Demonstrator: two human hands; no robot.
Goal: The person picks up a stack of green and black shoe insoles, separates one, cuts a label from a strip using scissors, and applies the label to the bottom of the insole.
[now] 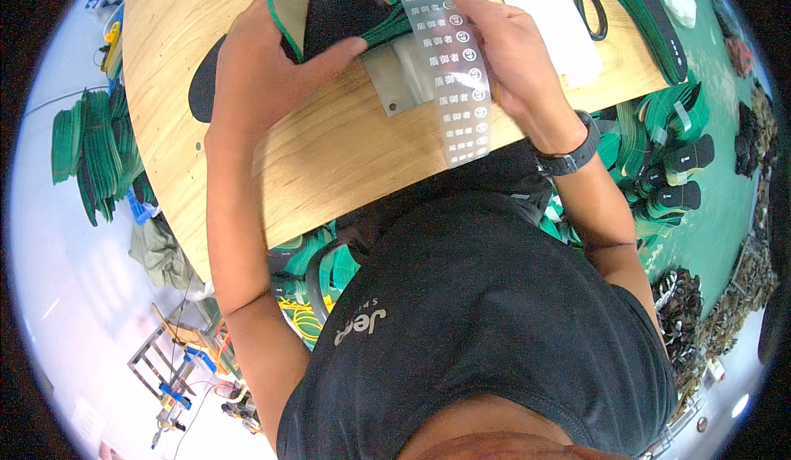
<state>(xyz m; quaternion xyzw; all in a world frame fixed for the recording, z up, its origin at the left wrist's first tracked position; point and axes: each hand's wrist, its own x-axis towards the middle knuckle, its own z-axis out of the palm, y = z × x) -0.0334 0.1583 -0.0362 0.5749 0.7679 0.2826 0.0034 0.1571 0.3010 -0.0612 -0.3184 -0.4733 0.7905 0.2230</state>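
My left hand (259, 68) is at the table's far left. Its fingers wrap round a curled flat piece with green edging (276, 7), tan on one face and black on the other, and its thumb stretches right along the piece's lower edge. To the right, my right hand (519, 56) is closed on a clear plastic strip (461, 118) with rows of white print, thumb on top near its upper end. The strip hangs down toward the table's near edge, over a grey metal plate (391, 89). The right fingertips are partly hidden behind the strip.
The wooden table (321, 163) has a curved left edge. On its right lie a white sheet (568, 48), a black cable (597, 15) and a long green-edged black piece (647, 23). Bundles of green pieces (659, 143) sit below right; another stack (95, 147) is at left.
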